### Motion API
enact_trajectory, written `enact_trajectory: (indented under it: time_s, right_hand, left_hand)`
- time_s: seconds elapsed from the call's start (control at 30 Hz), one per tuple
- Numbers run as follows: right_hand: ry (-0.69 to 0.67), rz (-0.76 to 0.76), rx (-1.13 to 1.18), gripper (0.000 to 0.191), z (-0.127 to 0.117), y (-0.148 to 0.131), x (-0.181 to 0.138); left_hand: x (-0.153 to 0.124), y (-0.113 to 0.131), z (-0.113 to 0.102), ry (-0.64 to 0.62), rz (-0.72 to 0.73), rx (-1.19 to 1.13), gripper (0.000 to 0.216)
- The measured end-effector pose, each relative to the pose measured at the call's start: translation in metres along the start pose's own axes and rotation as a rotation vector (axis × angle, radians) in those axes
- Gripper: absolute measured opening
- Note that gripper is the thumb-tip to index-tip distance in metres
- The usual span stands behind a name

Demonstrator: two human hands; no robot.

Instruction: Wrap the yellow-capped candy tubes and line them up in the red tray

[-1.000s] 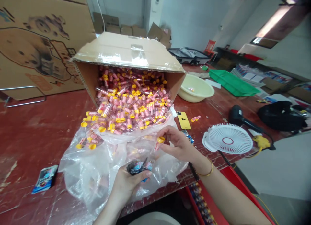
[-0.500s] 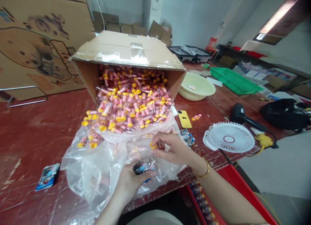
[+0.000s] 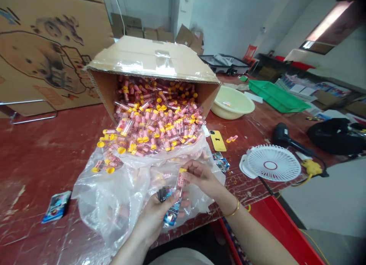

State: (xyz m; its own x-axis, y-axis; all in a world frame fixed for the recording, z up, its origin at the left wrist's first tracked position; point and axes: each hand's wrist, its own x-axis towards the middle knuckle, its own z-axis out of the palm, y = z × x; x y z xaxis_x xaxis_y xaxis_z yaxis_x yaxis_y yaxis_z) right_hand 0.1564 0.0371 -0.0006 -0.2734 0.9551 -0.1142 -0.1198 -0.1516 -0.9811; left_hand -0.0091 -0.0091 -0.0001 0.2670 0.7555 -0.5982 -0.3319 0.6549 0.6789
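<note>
My left hand [image 3: 156,215] grips a small stack of blue-and-black foil packets [image 3: 171,214], its thumb pressed over them and against the lower end of a clear tube [image 3: 180,180]. That tube stands nearly upright, with a pink-and-white label inside and a yellow cap. At its top, the fingers of my right hand [image 3: 204,183] pinch it by the cap. Beneath both hands lies a crumpled clear plastic bag [image 3: 114,196]. Beyond it, a pile of similar tubes [image 3: 160,124] spills from a cardboard box [image 3: 154,59] lying on its side.
More packets lie at left [image 3: 57,206] and beside the bag at right [image 3: 220,162]. To the right are a yellow phone [image 3: 217,140], a white fan [image 3: 273,164], a black hair dryer [image 3: 281,134], a pale basin [image 3: 233,103] and a green tray [image 3: 277,97]. A red container [image 3: 274,223] sits below the table edge.
My right hand has turned, bringing the capped tube upright against the packets. My left hand has tilted so the packets' blue fronts show, and its thumb now rests at the tube's lower end.
</note>
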Motion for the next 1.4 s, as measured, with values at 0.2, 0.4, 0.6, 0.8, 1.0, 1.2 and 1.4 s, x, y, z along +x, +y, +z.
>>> enact_trajectory:
  time_s: [0.2, 0.4, 0.6, 0.8, 1.0, 1.2, 1.4]
  right_hand:
    - [0.079, -0.046, -0.05, 0.022, 0.009, 0.014, -0.014]
    - [0.009, -0.031, -0.184, 0.088, 0.033, 0.028, -0.042]
    - [0.251, -0.187, -0.438, 0.074, 0.033, 0.027, -0.04]
    - [0.041, -0.024, -0.144, 0.071, 0.029, 0.011, -0.035]
    - [0.096, -0.032, -0.02, 0.067, 0.045, 0.02, -0.042]
    - [0.112, -0.065, -0.077, 0.064, 0.042, 0.012, -0.05]
    - [0.157, -0.263, -0.242, 0.058, 0.038, 0.005, -0.05]
  left_hand:
    - [0.007, -0.004, 0.002, -0.027, -0.042, -0.098, 0.032]
    - [0.012, 0.005, 0.011, -0.03, -0.057, -0.176, 0.03]
    - [0.01, 0.014, 0.014, -0.116, 0.043, -0.063, 0.03]
    - [0.005, 0.009, 0.007, -0.136, 0.05, 0.018, 0.028]
    - [0.007, 0.008, 0.015, -0.168, -0.013, -0.087, 0.023]
    - [0.006, 0.009, 0.018, -0.143, -0.123, -0.172, 0.021]
    - [0.008, 0.011, 0.017, -0.114, -0.182, -0.212, 0.02]
